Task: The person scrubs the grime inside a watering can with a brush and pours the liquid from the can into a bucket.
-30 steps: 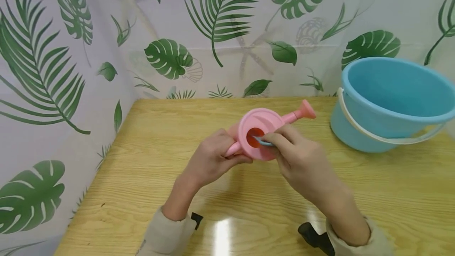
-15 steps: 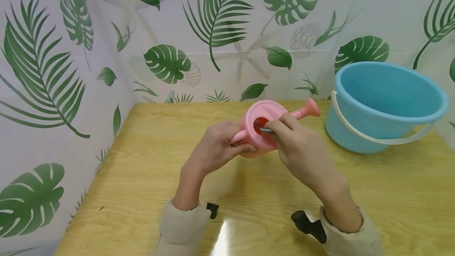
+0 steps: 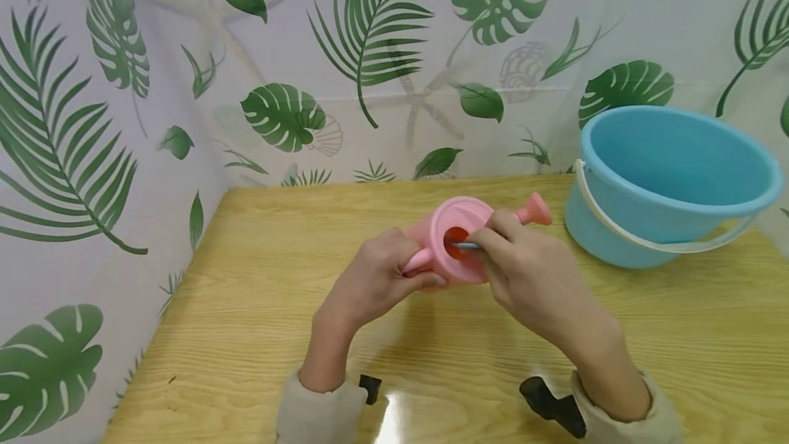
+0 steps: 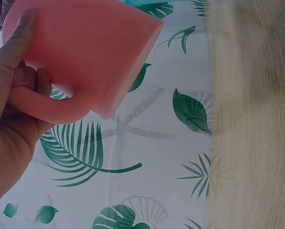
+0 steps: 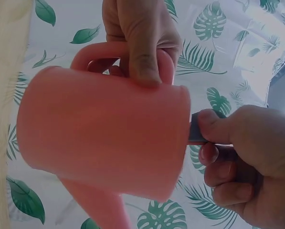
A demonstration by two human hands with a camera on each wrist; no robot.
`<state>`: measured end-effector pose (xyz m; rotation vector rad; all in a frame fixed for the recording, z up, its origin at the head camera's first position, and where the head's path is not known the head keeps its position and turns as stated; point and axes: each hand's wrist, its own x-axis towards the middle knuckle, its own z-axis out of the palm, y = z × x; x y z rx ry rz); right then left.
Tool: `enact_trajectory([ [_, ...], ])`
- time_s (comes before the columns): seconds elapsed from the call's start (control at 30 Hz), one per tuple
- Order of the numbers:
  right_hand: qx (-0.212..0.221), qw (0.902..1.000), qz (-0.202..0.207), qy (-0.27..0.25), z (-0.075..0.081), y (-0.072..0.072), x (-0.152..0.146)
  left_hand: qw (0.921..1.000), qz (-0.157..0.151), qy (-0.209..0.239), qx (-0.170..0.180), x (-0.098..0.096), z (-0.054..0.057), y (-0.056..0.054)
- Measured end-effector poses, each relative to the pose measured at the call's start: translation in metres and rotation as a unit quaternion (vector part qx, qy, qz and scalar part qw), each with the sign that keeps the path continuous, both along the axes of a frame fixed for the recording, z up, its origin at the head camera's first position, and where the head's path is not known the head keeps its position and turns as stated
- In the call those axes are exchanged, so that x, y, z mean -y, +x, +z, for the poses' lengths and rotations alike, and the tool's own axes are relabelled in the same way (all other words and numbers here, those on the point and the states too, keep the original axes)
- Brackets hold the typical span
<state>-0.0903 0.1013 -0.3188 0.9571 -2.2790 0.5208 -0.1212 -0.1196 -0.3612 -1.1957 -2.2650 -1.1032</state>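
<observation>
- lower in the head view than half a second ago: the can [image 3: 465,214], along with the left hand [image 3: 385,273] and the right hand [image 3: 542,286]. the bucket [image 3: 635,225] is almost where it was.
- and where's the can now?
- up over the table [image 3: 246,334], between the two hands, tilted so its mouth [image 3: 455,240] faces the person. its spout [image 3: 535,210] points off towards the bucket, well apart from it.
- how does the left hand grip?
- fingers curled round the handle [image 3: 419,261], thumb laid on the can's side. the right wrist view shows that best.
- and the right?
- thumb and forefinger are together on a blue strip [image 3: 470,245], pinching it at the mouth. the other fingers are folded in.
- is the strip all the way in?
- one end goes into the mouth; i can't tell how far, since the can's wall hides it.
- what's round about?
- the bucket stands on the table with its white bail [image 3: 647,243] hanging down in front. behind is a leaf-print backdrop [image 3: 277,115].
</observation>
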Motion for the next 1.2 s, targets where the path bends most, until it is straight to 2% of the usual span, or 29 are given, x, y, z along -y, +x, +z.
enact_trajectory([
  [0.13,0.032,0.9994,0.011,0.006,0.000,0.001,0.000,0.9998,-0.001,-0.016,-0.010,0.000,-0.001,0.000],
  [0.23,0.071,0.9963,0.038,-0.028,-0.002,-0.001,-0.002,0.9996,-0.004,-0.028,-0.007,0.000,-0.003,0.000],
  [0.33,0.112,0.9864,0.080,-0.091,-0.004,-0.004,-0.003,0.9997,-0.004,-0.024,0.000,0.002,-0.005,0.002],
  [0.43,0.142,0.9705,0.110,-0.161,-0.004,-0.004,-0.003,0.9999,-0.003,-0.010,0.003,0.003,-0.005,0.003],
  [0.5,0.154,0.9602,0.106,-0.208,-0.002,-0.001,-0.003,1.0000,-0.001,-0.006,0.000,0.003,-0.005,0.003],
  [0.6,0.175,0.9445,0.077,-0.267,0.003,0.005,-0.003,1.0000,0.003,-0.005,-0.007,0.004,-0.003,0.002],
  [0.7,0.203,0.9322,0.042,-0.297,0.006,0.009,0.003,0.9997,0.011,-0.001,-0.020,0.005,-0.001,0.001],
  [0.83,0.218,0.9265,0.028,-0.306,0.005,0.011,0.013,0.9991,0.021,0.010,-0.036,0.008,-0.001,-0.003],
  [0.93,0.201,0.9213,0.050,-0.329,0.004,0.010,0.013,0.9987,0.023,0.016,-0.043,0.010,-0.002,-0.004],
  [1.0,0.196,0.9145,0.064,-0.348,0.005,0.010,0.012,0.9983,0.024,0.019,-0.050,0.010,-0.001,-0.005],
  [1.07,0.198,0.9105,0.066,-0.357,0.006,0.010,0.010,0.9977,0.024,0.020,-0.060,0.008,-0.001,-0.005],
  [1.1,0.205,0.9097,0.062,-0.356,0.006,0.011,0.010,0.9974,0.024,0.020,-0.065,0.007,-0.001,-0.005],
  [1.2,0.225,0.9156,0.045,-0.330,0.005,0.009,0.013,0.9966,0.025,0.018,-0.076,0.003,-0.001,-0.006],
])
